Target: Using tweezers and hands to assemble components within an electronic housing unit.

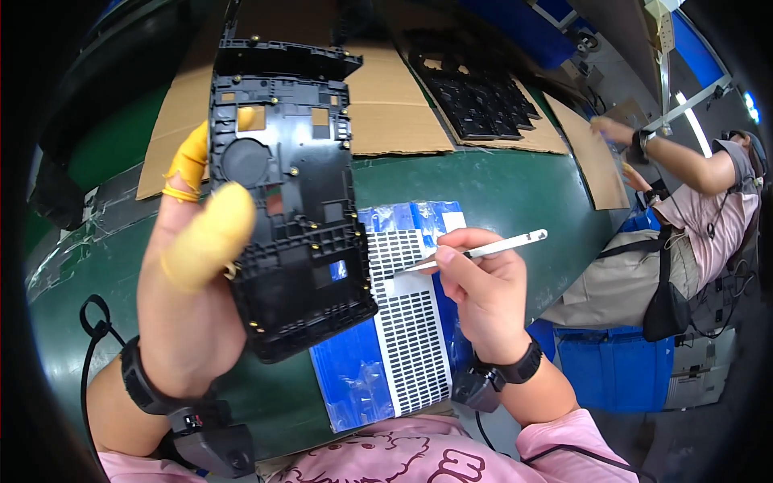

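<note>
A long black plastic housing (310, 193) with brass-coloured inserts, square cut-outs and a round recess is held up by my left hand (189, 274), which grips its left side. Yellow finger cots cover the thumb and a finger of that hand. My right hand (493, 294) pinches a pair of white tweezers (515, 243) like a pen. Their fine tip points at a white sheet (412, 342) with rows of small black rectangular stickers, beside a bare patch in the rows. Whether the tip holds a sticker is too small to tell. The sheet lies on a blue, tape-covered board (350, 386).
Brown cardboard (386, 121) lies on the green table (515, 189), with several black plastic parts (479, 101) on another piece at the far right. A co-worker (692, 217) sits to the right, arms over the table, near a blue crate (616, 370).
</note>
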Available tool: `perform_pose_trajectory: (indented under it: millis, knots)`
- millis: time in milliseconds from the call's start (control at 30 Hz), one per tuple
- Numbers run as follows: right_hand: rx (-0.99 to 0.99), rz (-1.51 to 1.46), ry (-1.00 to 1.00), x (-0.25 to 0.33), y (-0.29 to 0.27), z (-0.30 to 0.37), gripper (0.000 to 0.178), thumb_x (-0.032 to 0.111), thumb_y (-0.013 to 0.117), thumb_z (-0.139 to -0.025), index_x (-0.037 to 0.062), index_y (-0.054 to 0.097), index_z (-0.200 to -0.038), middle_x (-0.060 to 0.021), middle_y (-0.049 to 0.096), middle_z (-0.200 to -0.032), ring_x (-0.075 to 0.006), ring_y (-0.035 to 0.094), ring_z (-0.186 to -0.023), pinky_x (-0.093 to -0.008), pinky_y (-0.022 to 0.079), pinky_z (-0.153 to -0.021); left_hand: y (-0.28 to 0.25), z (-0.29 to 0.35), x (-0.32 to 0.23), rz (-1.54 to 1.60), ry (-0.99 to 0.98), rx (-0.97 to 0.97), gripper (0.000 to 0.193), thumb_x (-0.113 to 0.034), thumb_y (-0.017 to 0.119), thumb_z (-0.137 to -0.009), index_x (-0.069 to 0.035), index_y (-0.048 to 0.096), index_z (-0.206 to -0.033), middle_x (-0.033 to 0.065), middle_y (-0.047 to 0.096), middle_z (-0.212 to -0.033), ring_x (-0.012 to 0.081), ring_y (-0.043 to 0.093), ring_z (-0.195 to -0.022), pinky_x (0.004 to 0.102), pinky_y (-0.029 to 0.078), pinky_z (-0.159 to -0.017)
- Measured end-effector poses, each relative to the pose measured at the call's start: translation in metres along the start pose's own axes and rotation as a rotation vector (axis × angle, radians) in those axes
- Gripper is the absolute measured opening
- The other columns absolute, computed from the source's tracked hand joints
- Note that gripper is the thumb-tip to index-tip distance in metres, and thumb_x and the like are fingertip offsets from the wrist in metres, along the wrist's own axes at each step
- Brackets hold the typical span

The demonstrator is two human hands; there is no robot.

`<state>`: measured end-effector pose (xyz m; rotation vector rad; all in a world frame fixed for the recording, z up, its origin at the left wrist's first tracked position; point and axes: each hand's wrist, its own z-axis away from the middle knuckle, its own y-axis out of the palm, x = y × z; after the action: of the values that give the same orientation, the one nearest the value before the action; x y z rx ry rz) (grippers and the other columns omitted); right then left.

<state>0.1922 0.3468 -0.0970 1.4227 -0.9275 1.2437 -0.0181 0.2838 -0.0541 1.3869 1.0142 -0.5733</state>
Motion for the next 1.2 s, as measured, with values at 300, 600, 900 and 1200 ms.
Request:
perform_pose_trajectory:
  millis: [300,600,900,1200]
  knots:
    - [-0.021,0.052,0.023,-0.015,-0.006,-0.001,0.012,-0.001,0.057,-0.078,-0.0031,0.056,-0.09,-0.0024,0.056,-0.065,-0.0046,0.051,-0.054,-0.0154,0.038,-0.047,-0.009,-0.002,0.002,0.112,-0.096,0.035,0.039,-0.023,0.044,-0.09,-0.004,0.04,-0.123,0.006,0.052,-0.112,0.0157,0.054,-0.099,0.0301,0.044,-0.087]
    - [-0.005,0.009,0.026,-0.017,-0.004,-0.005,0.012,-0.003,0.056,-0.077,-0.0037,0.056,-0.09,-0.0013,0.054,-0.064,-0.0043,0.047,-0.053,-0.0162,0.039,-0.049,-0.01,-0.001,0.012,0.135,-0.164,-0.023,0.038,-0.017,0.044,-0.089,-0.004,0.035,-0.124,0.008,0.051,-0.112,0.0175,0.054,-0.101,0.0313,0.045,-0.086]
    - [0.065,-0.167,-0.078,0.024,0.011,0.017,0.016,-0.004,0.057,-0.077,-0.0058,0.055,-0.093,-0.0079,0.059,-0.07,-0.0063,0.042,-0.051,-0.0181,0.033,-0.046,-0.011,0.007,0.024,0.214,-0.276,0.011,0.039,-0.018,0.049,-0.086,-0.006,0.037,-0.122,0.0095,0.051,-0.111,0.0195,0.053,-0.099,0.035,0.044,-0.086]
    - [0.089,-0.078,-0.108,0.026,0.055,0.029,0.018,0.001,0.056,-0.078,-0.0035,0.052,-0.095,-0.0187,0.062,-0.076,-0.011,0.052,-0.058,-0.02,0.039,-0.053,0.0,0.023,0.021,0.309,-0.388,0.065,0.04,-0.017,0.051,-0.085,-0.007,0.038,-0.121,0.0104,0.049,-0.114,0.0217,0.051,-0.103,0.037,0.042,-0.089]
